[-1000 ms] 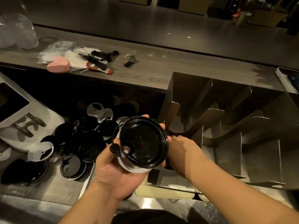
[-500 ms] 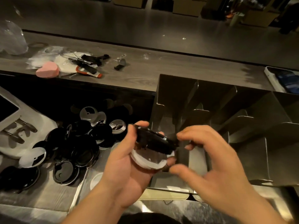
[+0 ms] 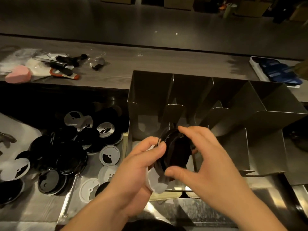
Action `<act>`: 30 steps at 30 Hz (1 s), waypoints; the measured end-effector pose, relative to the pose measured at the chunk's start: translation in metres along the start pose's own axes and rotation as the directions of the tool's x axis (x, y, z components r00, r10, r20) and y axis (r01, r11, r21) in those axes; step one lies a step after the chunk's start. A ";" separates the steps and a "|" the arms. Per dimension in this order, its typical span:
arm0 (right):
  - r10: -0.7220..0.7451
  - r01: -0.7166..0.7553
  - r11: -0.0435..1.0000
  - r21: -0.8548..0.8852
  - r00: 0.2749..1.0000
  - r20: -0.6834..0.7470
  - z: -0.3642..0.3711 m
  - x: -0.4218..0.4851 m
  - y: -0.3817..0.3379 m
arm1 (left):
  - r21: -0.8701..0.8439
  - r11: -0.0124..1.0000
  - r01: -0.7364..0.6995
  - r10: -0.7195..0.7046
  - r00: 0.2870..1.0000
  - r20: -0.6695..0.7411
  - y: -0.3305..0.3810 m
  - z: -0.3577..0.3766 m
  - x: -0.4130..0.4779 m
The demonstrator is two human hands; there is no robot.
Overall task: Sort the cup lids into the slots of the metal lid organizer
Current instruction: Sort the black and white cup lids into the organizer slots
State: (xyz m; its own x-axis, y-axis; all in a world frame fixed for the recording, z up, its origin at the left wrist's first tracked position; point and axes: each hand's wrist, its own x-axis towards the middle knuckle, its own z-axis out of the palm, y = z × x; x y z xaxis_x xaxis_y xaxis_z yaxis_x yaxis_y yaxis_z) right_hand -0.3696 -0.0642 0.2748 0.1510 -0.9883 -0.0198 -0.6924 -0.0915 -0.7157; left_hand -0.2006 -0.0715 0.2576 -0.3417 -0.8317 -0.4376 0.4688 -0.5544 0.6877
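two hands: left hand (image 3: 133, 172), right hand (image 3: 211, 167); one metal lid organizer (image 3: 150, 90); held lids two: one black lid (image 3: 178, 152), one white lid (image 3: 156, 182); loose white lids (image 3: 109, 155) about seven; black lid pile (image 3: 66, 155) too overlapped to count; one pink heart-shaped object (image 3: 18, 74)

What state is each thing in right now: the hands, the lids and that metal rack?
left hand: grips white lid.
right hand: grips black lid.
white lid: held, partly behind the black lid.
black lid: tilted on edge, held.
metal lid organizer: upright, slots open on top.
loose lids: heaped, unsorted.
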 end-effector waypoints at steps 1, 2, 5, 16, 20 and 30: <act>0.026 -0.026 0.999 0.021 1.000 0.003 0.001 -0.003 0.001 | 0.004 1.000 -0.003 0.003 1.000 0.005 -0.001 0.001 0.001; 0.042 -0.041 0.998 0.037 0.999 -0.027 0.001 -0.006 0.003 | 0.007 1.000 -0.009 0.009 1.000 0.008 -0.002 0.002 0.001; 0.083 -0.081 0.996 0.039 0.994 -0.066 -0.002 -0.011 0.003 | 0.013 0.999 -0.037 0.037 0.999 -0.004 -0.003 0.007 -0.001; -0.005 0.006 1.000 0.003 0.982 -0.191 -0.032 0.004 0.013 | 0.071 0.985 -0.156 0.162 0.983 -0.085 0.014 0.005 0.001; -0.052 0.098 0.907 -0.410 0.991 0.121 -0.032 0.015 0.015 | -0.096 0.979 -0.179 0.167 0.979 -0.120 0.029 -0.020 0.004; 0.014 0.257 0.604 -0.754 0.943 0.333 0.017 0.047 0.035 | -0.060 0.983 -0.172 0.168 0.983 -0.075 0.022 -0.028 0.010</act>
State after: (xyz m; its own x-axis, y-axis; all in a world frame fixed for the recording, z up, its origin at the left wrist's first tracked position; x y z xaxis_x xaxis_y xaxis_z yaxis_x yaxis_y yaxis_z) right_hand -0.3744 -0.1118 0.2369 0.3675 -0.8925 -0.2615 -0.9116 -0.4014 0.0889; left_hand -0.1705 -0.0932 0.2521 -0.1959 -0.9127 -0.3587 0.5686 -0.4037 0.7167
